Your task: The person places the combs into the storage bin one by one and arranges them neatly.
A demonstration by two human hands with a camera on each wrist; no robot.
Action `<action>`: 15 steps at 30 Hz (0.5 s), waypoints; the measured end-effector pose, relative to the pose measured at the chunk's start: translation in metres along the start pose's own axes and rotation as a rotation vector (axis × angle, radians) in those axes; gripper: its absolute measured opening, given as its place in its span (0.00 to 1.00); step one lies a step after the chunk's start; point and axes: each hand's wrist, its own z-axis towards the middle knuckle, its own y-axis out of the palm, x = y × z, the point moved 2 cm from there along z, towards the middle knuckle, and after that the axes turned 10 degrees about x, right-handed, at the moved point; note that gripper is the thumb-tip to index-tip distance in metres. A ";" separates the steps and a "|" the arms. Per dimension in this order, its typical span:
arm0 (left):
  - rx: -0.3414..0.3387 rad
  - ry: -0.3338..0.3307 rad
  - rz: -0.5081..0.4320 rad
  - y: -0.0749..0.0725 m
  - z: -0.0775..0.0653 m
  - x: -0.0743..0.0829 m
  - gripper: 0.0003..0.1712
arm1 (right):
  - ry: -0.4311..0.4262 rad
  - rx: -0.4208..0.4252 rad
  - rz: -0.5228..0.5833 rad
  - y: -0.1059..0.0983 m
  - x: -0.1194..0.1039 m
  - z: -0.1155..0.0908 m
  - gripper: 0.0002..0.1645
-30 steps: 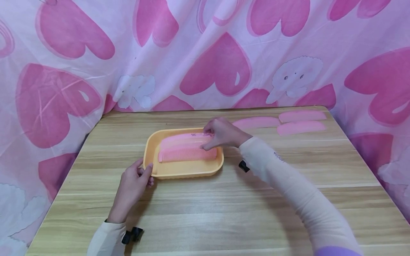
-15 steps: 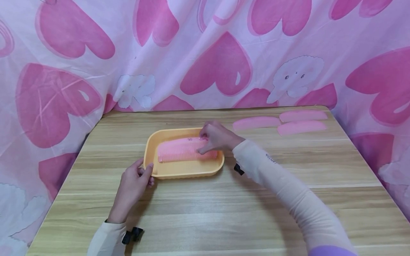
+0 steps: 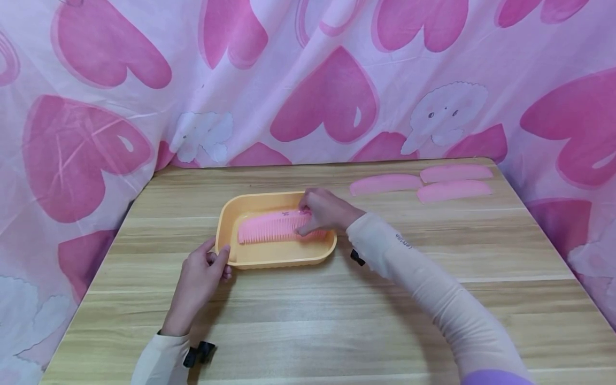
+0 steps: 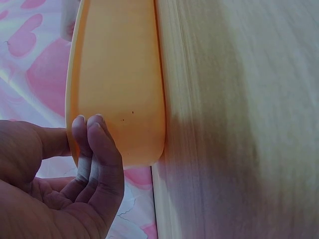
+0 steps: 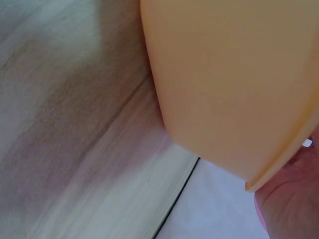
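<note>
While a pink-and-white curtain (image 3: 327,91) printed with hearts filled the far side, a wood-grained counter (image 3: 308,321) spread out before it and carried everything being handled. Across its right half reached the right sleeve (image 3: 423,289), pale with purple at the near end; less of the left sleeve (image 3: 161,361) showed at the near left. Left of centre sat a yellow-orange tray (image 3: 269,255), resting on the counter. The left hand (image 3: 199,275) pinched its near left corner, thumb over the rim and the other fingers outside against the wall. The right hand (image 3: 329,209) came over the tray's right end, its fingers pinching the right end of a pink comb (image 3: 262,230), thumb on the teeth and the others at the spine. That comb was inside the tray, teeth toward the near side; whether another lay beneath it could not be told. Three more pink combs remained outside, close together at the far right: a left one (image 3: 385,184), a far one (image 3: 456,172) and a near one (image 3: 454,191). By that count the work looked part done, with the pinched comb not yet let go and three untouched.
</note>
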 end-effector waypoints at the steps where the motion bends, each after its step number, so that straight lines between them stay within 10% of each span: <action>1: 0.002 0.003 0.001 0.000 0.000 0.000 0.32 | 0.000 -0.002 -0.002 0.000 0.000 0.000 0.33; 15: -0.002 0.005 -0.008 0.000 0.000 0.000 0.31 | -0.051 -0.058 -0.109 0.003 -0.005 -0.002 0.31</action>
